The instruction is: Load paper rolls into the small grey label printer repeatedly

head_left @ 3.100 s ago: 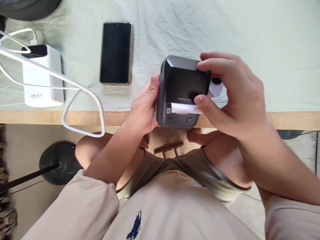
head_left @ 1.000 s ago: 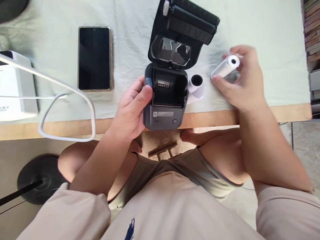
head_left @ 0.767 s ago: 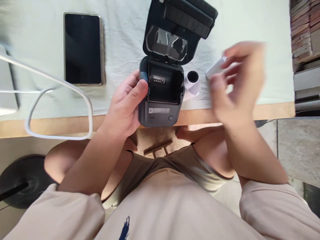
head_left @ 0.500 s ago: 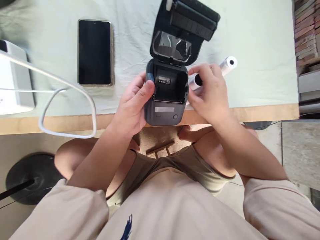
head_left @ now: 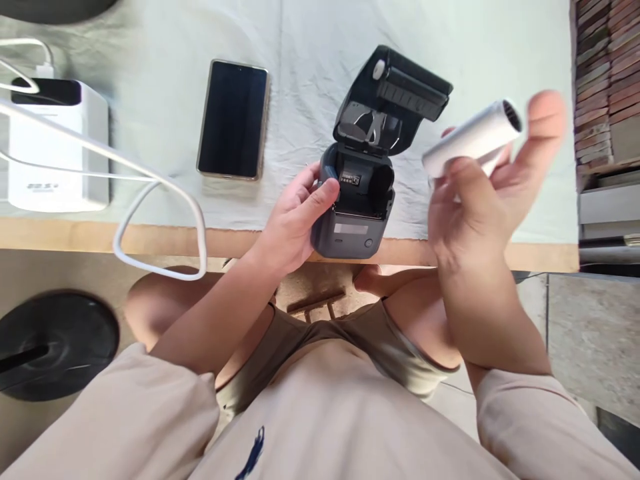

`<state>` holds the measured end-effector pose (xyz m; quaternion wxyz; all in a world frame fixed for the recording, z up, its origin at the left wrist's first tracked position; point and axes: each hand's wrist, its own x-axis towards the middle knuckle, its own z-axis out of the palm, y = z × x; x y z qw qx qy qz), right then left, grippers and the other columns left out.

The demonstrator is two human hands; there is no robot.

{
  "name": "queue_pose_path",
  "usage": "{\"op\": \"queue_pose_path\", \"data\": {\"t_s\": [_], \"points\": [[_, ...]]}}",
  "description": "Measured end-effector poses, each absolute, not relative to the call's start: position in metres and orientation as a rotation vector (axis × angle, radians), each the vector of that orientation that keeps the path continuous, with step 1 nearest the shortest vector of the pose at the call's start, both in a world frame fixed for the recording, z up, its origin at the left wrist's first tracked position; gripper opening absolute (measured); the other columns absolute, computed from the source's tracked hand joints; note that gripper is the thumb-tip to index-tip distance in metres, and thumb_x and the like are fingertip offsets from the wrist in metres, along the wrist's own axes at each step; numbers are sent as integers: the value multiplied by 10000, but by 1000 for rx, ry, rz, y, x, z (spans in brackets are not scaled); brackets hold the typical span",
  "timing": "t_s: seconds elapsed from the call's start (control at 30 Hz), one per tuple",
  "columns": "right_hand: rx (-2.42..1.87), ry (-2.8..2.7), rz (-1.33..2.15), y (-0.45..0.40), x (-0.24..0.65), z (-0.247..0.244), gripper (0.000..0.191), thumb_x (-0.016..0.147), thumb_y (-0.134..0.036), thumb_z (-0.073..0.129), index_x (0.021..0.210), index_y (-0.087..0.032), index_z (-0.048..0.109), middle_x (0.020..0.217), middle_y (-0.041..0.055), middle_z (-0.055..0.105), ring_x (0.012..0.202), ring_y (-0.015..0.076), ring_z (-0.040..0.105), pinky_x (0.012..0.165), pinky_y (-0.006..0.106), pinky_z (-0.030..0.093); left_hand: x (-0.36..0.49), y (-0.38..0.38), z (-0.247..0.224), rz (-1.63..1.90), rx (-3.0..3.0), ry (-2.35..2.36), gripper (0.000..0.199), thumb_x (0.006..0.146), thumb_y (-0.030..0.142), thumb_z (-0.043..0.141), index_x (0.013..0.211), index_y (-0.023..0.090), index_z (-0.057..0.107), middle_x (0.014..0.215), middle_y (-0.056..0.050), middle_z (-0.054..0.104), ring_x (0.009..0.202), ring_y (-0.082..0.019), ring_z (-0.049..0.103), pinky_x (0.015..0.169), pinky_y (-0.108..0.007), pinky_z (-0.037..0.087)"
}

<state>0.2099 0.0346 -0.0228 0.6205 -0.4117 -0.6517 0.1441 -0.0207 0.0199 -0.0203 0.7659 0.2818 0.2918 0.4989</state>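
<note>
we set out the cloth-covered worktop (head_left: 500,40), with the dark printer (head_left: 365,183) at its front edge, lid raised, bay exposed. our left hand (head_left: 303,217), half-curled, grips its left side. the white power bank (head_left: 60,153) sits farther left; the phone (head_left: 233,120) lies between them. our right hand (head_left: 475,207), one digit extended and others curled, holds the white roll (head_left: 473,137), tilted, right of the printer.

Phone (head_left: 233,120): on the cloth (head_left: 310,40), left of printer (head_left: 351,244)
Power bank (head_left: 55,150): left of phone
Roll (head_left: 473,138): right of printer
</note>
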Motion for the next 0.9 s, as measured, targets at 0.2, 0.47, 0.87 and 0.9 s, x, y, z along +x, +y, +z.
{"op": "queue_pose_path", "data": {"t_s": [0.2, 0.47, 0.87, 0.9], "points": [[-876, -1897, -42, 17, 190, 6, 433, 1011, -274, 794, 1436, -304, 714, 1280, 72, 820, 1174, 286, 821, 996, 447, 691, -23, 21, -24, 1019, 711, 644, 644, 932, 581, 954, 1384, 224, 666, 1347, -81, 836, 1291, -288, 815, 1006, -336, 684], [-1041, -2058, -109, 13, 184, 4, 199, 1089, -237, 724, 1274, -310, 712, 1029, -14, 901, 860, 231, 858, 810, 379, 665, -24, 22, -27, 963, 745, 628, 720, 950, 625, 921, 1464, 222, 617, 1365, -93, 813, 1287, -291, 794, 1011, -343, 669], [-784, -2093, -5, 4, 182, 3, 327, 1160, -555, 594, 1076, -267, 724, 900, -4, 847, 945, 248, 852, 825, 442, 599, -33, 21, -31, 954, 991, 716, 930, 771, 601, 1040, 1500, 270, 567, 1291, -64, 744, 1243, -309, 758, 978, -364, 632], [-764, -1991, 0, 6, 184, 0, 286, 1141, -531, 615, 1059, -280, 725, 853, -14, 798, 869, 224, 817, 789, 419, 598, -34, 20, -31, 941, 1018, 737, 965, 749, 558, 1058, 1520, 279, 550, 1246, -53, 737, 1180, -292, 762, 924, -352, 627]]}}
